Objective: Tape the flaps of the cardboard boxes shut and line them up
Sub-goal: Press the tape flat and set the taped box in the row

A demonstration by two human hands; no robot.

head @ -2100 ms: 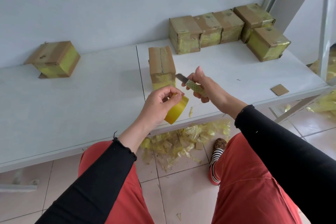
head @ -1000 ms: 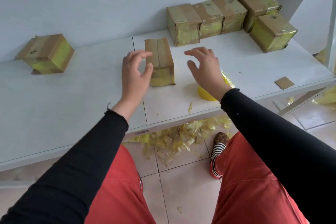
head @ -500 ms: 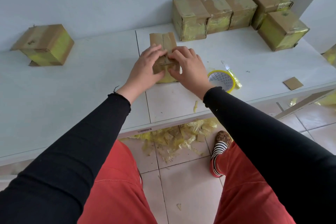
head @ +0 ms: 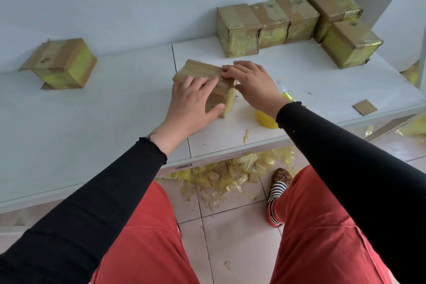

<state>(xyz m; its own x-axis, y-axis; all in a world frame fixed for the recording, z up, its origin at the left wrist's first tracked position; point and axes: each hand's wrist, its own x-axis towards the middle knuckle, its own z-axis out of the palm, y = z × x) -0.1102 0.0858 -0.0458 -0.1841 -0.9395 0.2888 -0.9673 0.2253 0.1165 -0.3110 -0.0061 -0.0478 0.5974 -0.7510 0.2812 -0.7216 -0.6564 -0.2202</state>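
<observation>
Between the two hands, near the front edge of the white table [head: 96,108], lies the box in work [head: 202,76], a cardboard box turned so that its long axis runs from far left to near right. Its near end face, edged with yellow tape, points toward the person and slightly right. The left hand [head: 191,101] lies over the near left part of the box, fingers spread along the top and thumb curled against the near end face, so it grips the box. The right hand [head: 253,85] rests on the far right top edge with fingers nearly straight, pressing down, thumb toward the taped corner; it holds nothing. Both hands touch the box; the left has the fuller hold and lies nearer its middle.

Just right of the box, partly hidden under the right forearm, sits the yellow tape roll [head: 267,120], with what seems a cutter [head: 284,90] just beyond the right wrist. Far right, against the wall, stands the row of taped boxes [head: 267,23], with a fifth box [head: 350,44] set in front of its right end. The likely next move carries the box far and right toward that row, a path on the right hand's side. Far left, well apart, rests a lone box [head: 62,62]. A cardboard scrap [head: 365,106] lies near the right front edge.
</observation>
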